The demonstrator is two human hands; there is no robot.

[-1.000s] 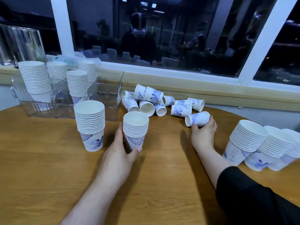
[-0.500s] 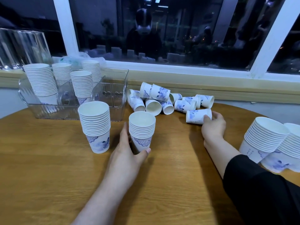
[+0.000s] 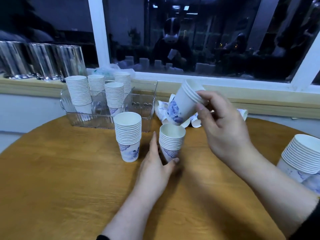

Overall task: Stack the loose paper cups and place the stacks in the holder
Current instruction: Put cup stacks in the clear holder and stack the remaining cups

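My left hand point(image 3: 156, 163) grips the base of a short stack of white-and-blue paper cups point(image 3: 171, 141) standing on the round wooden table point(image 3: 60, 179). My right hand point(image 3: 223, 129) holds a small nested bunch of cups point(image 3: 185, 103) by the rims, tilted, bottom end just above the short stack's mouth. A taller stack point(image 3: 128, 135) stands to the left. Loose cups point(image 3: 161, 110) lie on their sides behind my right hand, partly hidden. The clear plastic holder point(image 3: 143, 104) at the back left contains several stacks point(image 3: 79, 92).
More stacks point(image 3: 301, 156) stand at the table's right edge. A window sill and dark window run along the back. Shiny metal containers point(image 3: 39, 61) sit on the sill at the left. A crumpled plastic bag point(image 3: 105, 70) lies behind the holder.
My right hand has lifted cups from the loose pile and carried them left and up, over the short stack. The left hand stays on that stack. The camera has moved closer.
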